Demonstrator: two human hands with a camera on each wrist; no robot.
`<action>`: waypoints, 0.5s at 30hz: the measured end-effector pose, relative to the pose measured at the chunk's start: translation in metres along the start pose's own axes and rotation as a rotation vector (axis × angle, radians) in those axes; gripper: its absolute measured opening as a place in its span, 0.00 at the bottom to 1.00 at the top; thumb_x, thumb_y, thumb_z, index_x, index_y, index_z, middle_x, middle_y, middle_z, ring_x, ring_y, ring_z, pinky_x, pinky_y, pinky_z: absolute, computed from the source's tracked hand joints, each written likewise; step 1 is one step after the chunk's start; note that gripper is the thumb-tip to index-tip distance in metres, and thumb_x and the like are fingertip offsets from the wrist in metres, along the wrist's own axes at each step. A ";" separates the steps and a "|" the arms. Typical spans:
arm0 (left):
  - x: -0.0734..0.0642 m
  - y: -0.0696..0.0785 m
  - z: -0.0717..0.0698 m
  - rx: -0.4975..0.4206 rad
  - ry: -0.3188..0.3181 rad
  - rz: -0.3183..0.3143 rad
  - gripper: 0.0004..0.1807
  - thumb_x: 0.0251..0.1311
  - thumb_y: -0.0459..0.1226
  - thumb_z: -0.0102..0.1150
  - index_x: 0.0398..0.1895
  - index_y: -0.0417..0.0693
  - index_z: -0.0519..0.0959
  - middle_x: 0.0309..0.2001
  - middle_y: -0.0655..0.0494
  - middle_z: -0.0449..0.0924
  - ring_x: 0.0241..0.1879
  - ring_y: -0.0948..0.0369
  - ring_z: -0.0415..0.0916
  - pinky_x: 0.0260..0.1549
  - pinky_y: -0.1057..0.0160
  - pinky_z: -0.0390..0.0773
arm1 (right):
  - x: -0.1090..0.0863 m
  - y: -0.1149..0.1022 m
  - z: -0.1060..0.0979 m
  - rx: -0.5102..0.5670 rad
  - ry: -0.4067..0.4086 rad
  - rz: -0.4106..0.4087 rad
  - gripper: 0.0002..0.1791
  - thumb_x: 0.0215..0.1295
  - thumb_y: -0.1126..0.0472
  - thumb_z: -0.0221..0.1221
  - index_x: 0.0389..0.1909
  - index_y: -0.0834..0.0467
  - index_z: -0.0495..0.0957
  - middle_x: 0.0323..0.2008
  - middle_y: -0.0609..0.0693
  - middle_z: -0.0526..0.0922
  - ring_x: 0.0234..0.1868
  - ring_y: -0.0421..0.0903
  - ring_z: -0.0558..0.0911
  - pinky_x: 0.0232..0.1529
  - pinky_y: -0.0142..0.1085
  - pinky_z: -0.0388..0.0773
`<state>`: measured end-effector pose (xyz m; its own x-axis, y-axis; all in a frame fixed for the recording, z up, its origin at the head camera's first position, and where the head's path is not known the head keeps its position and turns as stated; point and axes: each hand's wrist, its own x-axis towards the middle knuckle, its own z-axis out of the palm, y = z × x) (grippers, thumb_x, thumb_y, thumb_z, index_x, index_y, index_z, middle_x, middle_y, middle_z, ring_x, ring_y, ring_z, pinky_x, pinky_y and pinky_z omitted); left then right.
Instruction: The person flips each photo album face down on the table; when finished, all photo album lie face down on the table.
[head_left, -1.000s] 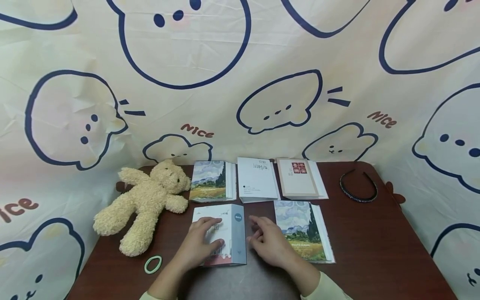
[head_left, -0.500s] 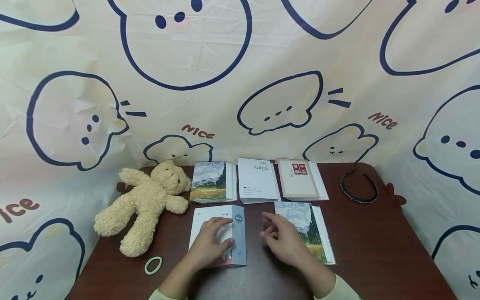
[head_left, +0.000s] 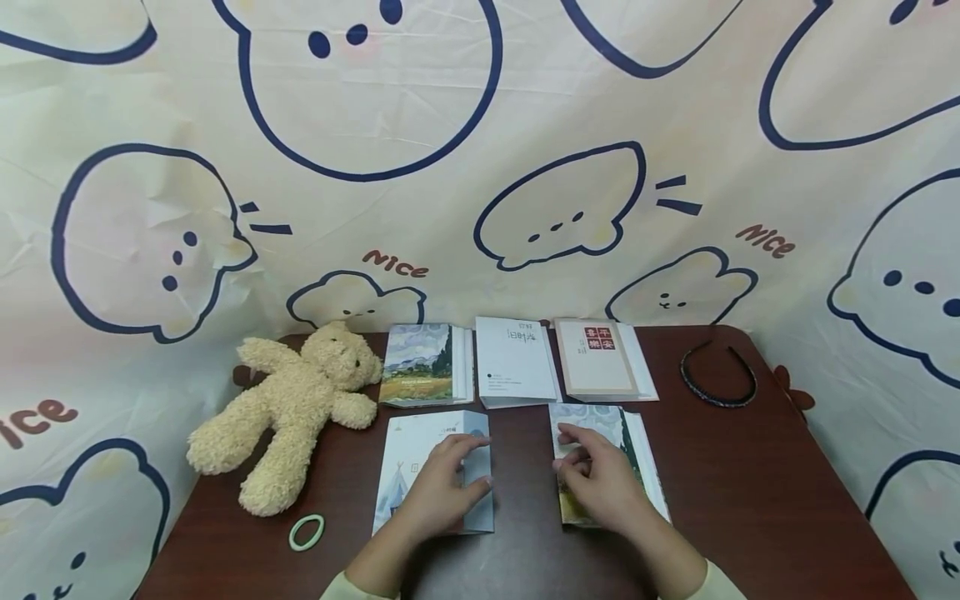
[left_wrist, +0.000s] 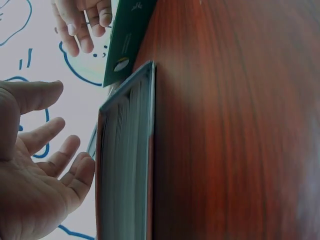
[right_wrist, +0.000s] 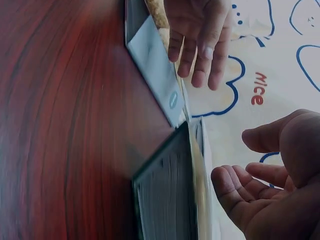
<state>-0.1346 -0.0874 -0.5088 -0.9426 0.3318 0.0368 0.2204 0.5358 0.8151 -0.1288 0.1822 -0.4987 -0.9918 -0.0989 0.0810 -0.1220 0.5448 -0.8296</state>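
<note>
My left hand (head_left: 447,486) is over a pale album (head_left: 401,446) with a tent drawing and a blue-grey spine strip, near the front of the table. In the left wrist view, the fingers (left_wrist: 65,155) are loosely bent and hold nothing, close to the album's cover. Over the front painted landscape photo album (head_left: 636,467), my right hand (head_left: 603,483) hovers with relaxed fingers and hides part of the cover. A small gap shows between the right fingers (right_wrist: 225,187) and that album in the right wrist view. Both albums lie closed on the table.
Behind stand a matching landscape album (head_left: 416,362), a white album (head_left: 513,358) and a beige album (head_left: 596,358) in a row. A plush bear (head_left: 296,408) and a green ring (head_left: 307,532) lie left. A headband (head_left: 716,398) lies right on the dark table (head_left: 757,500).
My left hand has slid right across the tent album toward its spine strip. My right hand has moved right, from between the two front albums to over the landscape one.
</note>
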 end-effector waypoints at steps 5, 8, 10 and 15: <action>0.003 0.006 0.008 -0.024 0.004 0.010 0.29 0.64 0.38 0.69 0.69 0.48 0.76 0.64 0.50 0.73 0.60 0.49 0.75 0.53 0.48 0.79 | -0.003 0.012 -0.013 -0.040 0.023 -0.008 0.28 0.64 0.67 0.70 0.65 0.61 0.77 0.49 0.52 0.84 0.39 0.37 0.83 0.40 0.32 0.83; 0.005 0.009 0.013 -0.029 -0.008 0.017 0.29 0.64 0.39 0.69 0.69 0.48 0.76 0.63 0.51 0.73 0.60 0.49 0.75 0.53 0.48 0.79 | -0.004 0.019 -0.020 -0.066 0.044 -0.018 0.28 0.64 0.67 0.70 0.65 0.62 0.78 0.49 0.53 0.85 0.38 0.37 0.83 0.39 0.32 0.83; 0.007 0.012 0.016 -0.027 -0.022 0.021 0.29 0.65 0.39 0.69 0.69 0.48 0.76 0.63 0.52 0.73 0.59 0.48 0.76 0.52 0.47 0.80 | -0.005 0.023 -0.025 -0.075 0.056 -0.025 0.28 0.64 0.67 0.70 0.65 0.62 0.78 0.49 0.53 0.85 0.37 0.37 0.83 0.39 0.33 0.83; 0.010 0.018 0.023 -0.025 -0.051 0.018 0.29 0.65 0.40 0.68 0.70 0.48 0.75 0.65 0.50 0.72 0.52 0.49 0.79 0.48 0.50 0.79 | -0.007 0.030 -0.038 -0.111 0.053 0.010 0.28 0.65 0.65 0.69 0.66 0.62 0.76 0.50 0.54 0.85 0.36 0.39 0.83 0.37 0.33 0.82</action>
<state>-0.1344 -0.0559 -0.5070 -0.9244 0.3807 0.0228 0.2303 0.5097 0.8289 -0.1265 0.2307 -0.5032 -0.9932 -0.0503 0.1049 -0.1129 0.6344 -0.7647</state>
